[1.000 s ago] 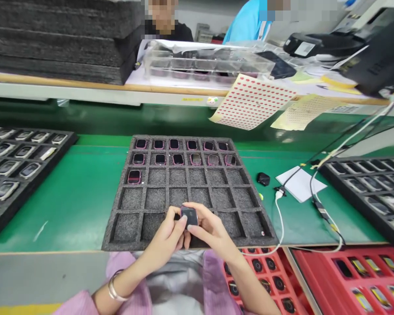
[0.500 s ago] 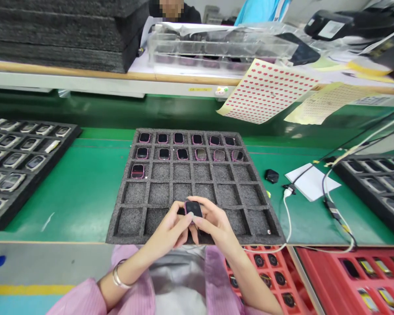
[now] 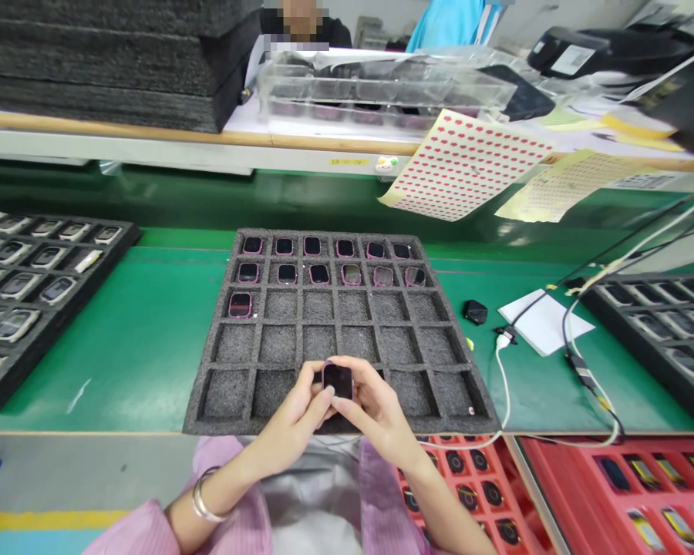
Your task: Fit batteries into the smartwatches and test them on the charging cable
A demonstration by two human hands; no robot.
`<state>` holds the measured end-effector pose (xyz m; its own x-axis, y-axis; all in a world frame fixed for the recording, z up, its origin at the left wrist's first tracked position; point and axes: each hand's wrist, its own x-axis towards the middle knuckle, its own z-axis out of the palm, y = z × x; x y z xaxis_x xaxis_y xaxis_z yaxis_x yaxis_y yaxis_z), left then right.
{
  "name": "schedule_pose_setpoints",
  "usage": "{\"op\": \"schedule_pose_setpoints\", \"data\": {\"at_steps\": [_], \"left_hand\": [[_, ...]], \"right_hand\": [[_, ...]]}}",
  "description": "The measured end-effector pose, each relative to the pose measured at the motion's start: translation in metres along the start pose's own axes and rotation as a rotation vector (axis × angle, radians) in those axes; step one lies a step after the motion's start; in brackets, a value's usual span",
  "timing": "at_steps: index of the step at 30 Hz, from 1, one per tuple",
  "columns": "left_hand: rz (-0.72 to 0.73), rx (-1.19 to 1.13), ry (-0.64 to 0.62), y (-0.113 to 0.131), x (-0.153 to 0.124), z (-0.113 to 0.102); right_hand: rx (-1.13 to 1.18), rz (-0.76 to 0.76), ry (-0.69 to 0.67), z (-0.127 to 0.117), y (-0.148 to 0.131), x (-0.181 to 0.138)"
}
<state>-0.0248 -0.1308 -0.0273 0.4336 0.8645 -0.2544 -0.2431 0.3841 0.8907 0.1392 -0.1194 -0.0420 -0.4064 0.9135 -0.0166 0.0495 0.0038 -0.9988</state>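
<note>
Between my two hands is a smartwatch body [image 3: 338,380] with a dark screen and a purple frame, held above the front of a black foam tray [image 3: 200,401]. My left hand [image 3: 301,402] grips its left side, thumb at the lower edge. On the other side my right hand [image 3: 375,401] has its fingers around the top and right edge, with the thumb low on the screen. The back of the watch is hidden by my fingers. Similar purple watch bodies [image 3: 286,274] fill the tray's two far rows, and another watch body [image 3: 240,305] sits at the left of the third row.
Foam trays with pale watch cases stand left [image 3: 52,339] and right [image 3: 641,339]. A white cable [image 3: 507,385] runs past the tray's right edge. Red trays [image 3: 560,470] lie below the bench at right. A sticker sheet [image 3: 463,166] hangs from the shelf.
The watch body has shifted slightly toward me and turned, its screen now facing up more squarely. My fingers have resettled around its edges; both hands still hold it.
</note>
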Motion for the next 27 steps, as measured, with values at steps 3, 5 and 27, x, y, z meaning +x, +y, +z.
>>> {"op": "schedule_pose_setpoints", "data": {"at_steps": [3, 5, 27], "left_hand": [[0.024, -0.004, 0.002, -0.003, -0.001, -0.001], [0.029, 0.001, 0.018, -0.004, -0.002, -0.001], [-0.025, -0.056, 0.233, -0.016, -0.002, 0.011]], "right_hand": [[-0.04, 0.004, 0.004, -0.001, 0.0, -0.001], [-0.052, 0.01, 0.004, -0.001, -0.002, -0.001], [-0.1, -0.01, -0.045, -0.002, -0.008, -0.005]]}}
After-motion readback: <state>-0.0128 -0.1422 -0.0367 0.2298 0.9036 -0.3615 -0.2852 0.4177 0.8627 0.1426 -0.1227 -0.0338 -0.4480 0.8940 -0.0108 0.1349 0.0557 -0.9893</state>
